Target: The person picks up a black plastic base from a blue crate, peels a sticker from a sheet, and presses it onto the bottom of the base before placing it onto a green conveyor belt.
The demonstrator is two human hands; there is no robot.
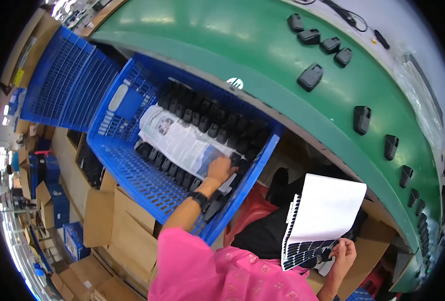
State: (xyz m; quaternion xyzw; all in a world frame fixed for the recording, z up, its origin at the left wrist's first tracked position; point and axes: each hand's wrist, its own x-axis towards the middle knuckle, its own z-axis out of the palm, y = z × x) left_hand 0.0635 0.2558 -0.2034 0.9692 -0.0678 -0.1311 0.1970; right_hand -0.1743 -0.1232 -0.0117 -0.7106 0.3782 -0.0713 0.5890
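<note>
My left hand [220,169] reaches into a blue plastic crate [149,203]. It is over the near end of a printed paper sheet [174,138], its curled fingers beside small black plastic devices [213,130] standing in rows. Blur and angle hide whether anything is in those fingers. At the lower right, my right hand [344,254] pinches the edge of a sheet of black labels [302,253] between thumb and fingers. A blank white sheet [331,205] lies across the upper part of the labels, above my lap.
Beyond the crate curves a green workbench [262,55] with several loose black devices [310,77] along it. Stacked blue crates [67,80] stand at the left. Open cardboard boxes [127,226] are on the floor beside me. Clear plastic wrap [420,90] lies at the far right.
</note>
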